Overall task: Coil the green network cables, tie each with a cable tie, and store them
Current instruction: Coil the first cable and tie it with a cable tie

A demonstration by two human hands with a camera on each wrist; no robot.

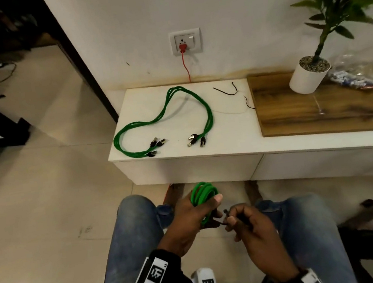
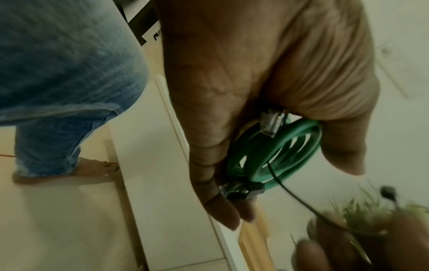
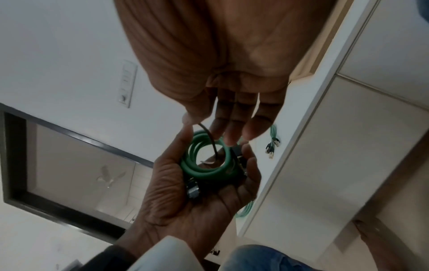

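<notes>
The left hand (image 1: 193,222) held a coiled green cable (image 1: 203,193) above the lap; right hand (image 1: 253,230) fingers pinched a black cable tie (image 2: 287,192) (at approx. 3 o'clock of coil). Other green cables (image 1: 165,118) lay on the worktop (image 1: 227,135).

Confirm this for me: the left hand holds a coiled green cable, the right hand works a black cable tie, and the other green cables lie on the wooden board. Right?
Not quite. The other green cables lie on the white cabinet top, beside the wooden board, as the head view shows. The rest holds.
</notes>
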